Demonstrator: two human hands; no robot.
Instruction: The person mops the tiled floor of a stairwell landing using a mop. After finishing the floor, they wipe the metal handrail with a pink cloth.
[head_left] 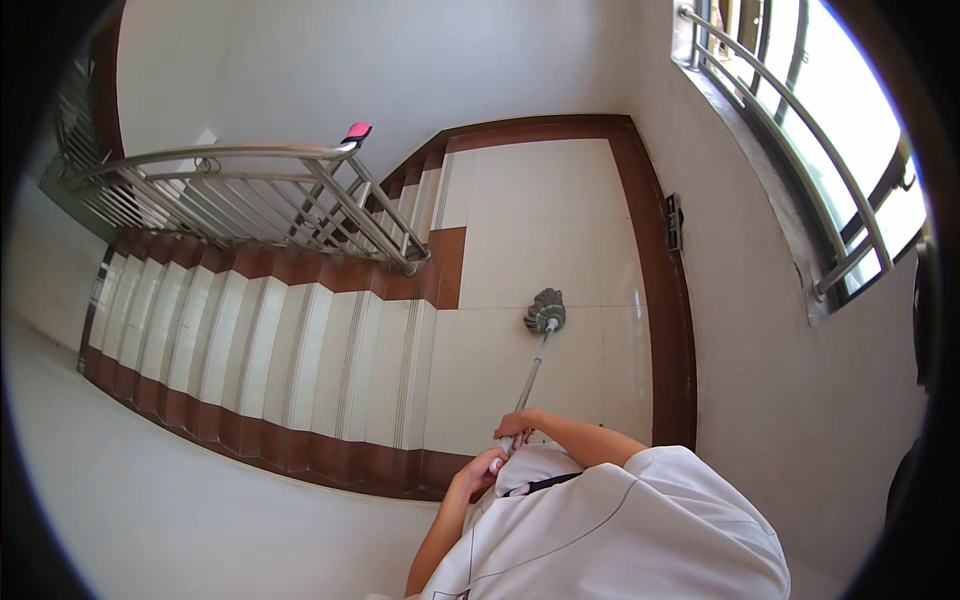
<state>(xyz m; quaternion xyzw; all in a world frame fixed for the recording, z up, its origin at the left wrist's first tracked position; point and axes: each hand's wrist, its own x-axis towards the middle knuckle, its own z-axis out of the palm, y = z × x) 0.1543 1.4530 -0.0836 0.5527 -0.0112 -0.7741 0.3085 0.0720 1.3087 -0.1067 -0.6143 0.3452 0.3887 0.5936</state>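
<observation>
Both hands grip the mop's thin metal handle [530, 378] near the chest; left hand [478, 472] below, right hand [520, 424] above, fingers wrapped closed; grey stringy mop head [545, 311] rests on the pale tiled landing [540, 230], right of the stairs [270, 350].

A steel stair railing [250, 195] runs along the left, a small pink object [357, 131] perched on its top end. Cream steps with brown risers [250, 350] drop below it. On the right wall, a barred window [820, 130] glows bright; a dark wall socket [675, 221] sits low beside the landing.
</observation>
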